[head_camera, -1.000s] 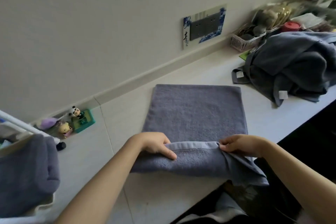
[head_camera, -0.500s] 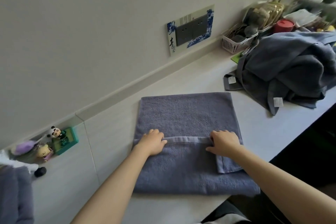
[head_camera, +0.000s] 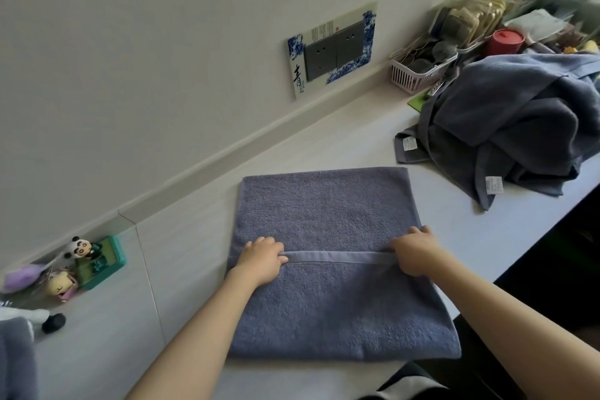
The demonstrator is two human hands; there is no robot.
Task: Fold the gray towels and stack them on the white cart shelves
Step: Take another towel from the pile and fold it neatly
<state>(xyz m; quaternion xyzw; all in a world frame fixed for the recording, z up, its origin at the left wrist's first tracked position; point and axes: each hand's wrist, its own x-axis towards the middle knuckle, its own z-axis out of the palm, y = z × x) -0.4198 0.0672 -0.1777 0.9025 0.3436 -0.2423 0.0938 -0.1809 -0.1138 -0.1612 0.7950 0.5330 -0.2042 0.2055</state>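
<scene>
The hemmed edge of the gray towel (head_camera: 328, 227) is pinned at both ends: it is pressed down by the left hand (head_camera: 261, 261), knuckles bent and thumb along the band, and by the right hand (head_camera: 414, 253), whose fingers appear curled over the hem (the grip itself is hidden). The towel is laid folded on the white counter (head_camera: 194, 269). A heap of unfolded gray towels (head_camera: 513, 127) is piled well apart, far right.
</scene>
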